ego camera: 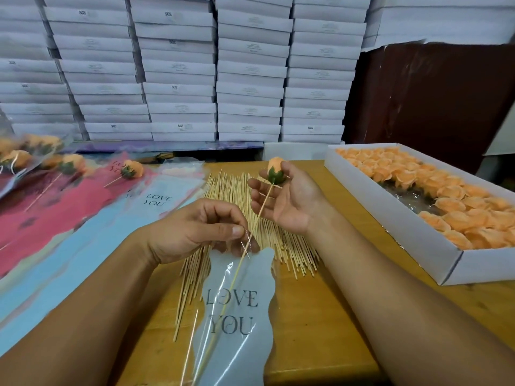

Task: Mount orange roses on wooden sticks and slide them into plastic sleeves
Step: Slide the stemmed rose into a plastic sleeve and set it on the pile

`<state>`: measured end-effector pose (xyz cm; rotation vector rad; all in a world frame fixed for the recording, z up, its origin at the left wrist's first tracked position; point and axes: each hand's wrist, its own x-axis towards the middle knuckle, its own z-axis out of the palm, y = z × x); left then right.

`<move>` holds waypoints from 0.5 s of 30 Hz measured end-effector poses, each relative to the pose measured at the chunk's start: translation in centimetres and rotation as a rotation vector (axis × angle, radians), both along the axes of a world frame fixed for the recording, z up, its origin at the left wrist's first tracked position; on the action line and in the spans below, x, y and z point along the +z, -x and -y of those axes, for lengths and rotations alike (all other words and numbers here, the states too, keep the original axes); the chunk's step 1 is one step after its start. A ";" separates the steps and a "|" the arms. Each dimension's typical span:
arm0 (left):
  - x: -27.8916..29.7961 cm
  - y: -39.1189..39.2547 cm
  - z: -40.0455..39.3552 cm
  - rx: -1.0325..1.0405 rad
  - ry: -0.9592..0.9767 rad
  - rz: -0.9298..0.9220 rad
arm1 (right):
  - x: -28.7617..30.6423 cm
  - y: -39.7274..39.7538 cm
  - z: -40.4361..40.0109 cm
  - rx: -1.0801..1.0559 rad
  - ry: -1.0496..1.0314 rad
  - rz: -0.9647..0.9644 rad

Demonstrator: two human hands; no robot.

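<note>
The right hand (pixel 289 196) sits palm up just above centre, fingers loosely curled, pinching an orange rose (pixel 276 165) by its green base between thumb and fingertips. The rose is mounted on a wooden stick (pixel 257 218) that runs from the hand toward 7 o'clock, its lower length already inside a plastic sleeve (pixel 239 310). The left hand (pixel 195 229), at 8 o'clock from the right one and close beside it, has its fingers curled and pinches the clear top edge of that sleeve between thumb and forefinger, right where the stick enters. The sleeve is pale blue with a wavy outline and the words "LOVE YOU"; it hangs down toward 6 o'clock, over the wooden table (pixel 320 330).

Under both hands lies a loose pile of spare sticks (pixel 231 188), fanned across the table. At 9 o'clock from the hands, a stack of flat sleeves (pixel 69 224) in blue and pink spreads out, and farther toward 10 o'clock lie finished roses in sleeves (pixel 33 160), with one more mounted rose (pixel 133 169) resting on the pink sleeve. At 3 o'clock a white tray box (pixel 395 232) holds rows of orange rose heads (pixel 457 210). At 12 o'clock, behind the table, white cartons (pixel 181 79) are stacked high.
</note>
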<state>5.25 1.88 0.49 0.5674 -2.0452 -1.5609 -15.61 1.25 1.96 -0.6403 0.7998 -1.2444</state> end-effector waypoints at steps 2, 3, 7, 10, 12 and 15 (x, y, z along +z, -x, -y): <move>0.0 0.1 0.0 0.019 0.006 -0.015 | 0.2 -0.3 -0.2 0.033 0.002 -0.065; -0.1 0.1 0.0 0.034 0.009 -0.024 | 0.2 -0.5 -0.4 0.050 0.004 -0.103; -0.2 0.3 0.3 0.132 0.033 -0.058 | 0.5 -1.1 -0.8 0.108 0.032 -0.245; -0.3 0.3 0.4 0.167 0.035 -0.099 | 0.5 -1.4 -1.0 0.133 0.069 -0.311; -0.3 0.3 0.4 0.184 0.028 -0.127 | 0.5 -1.6 -1.2 0.146 0.103 -0.342; -0.3 0.4 0.5 0.239 0.060 -0.138 | 0.3 -1.9 -1.3 0.155 0.151 -0.384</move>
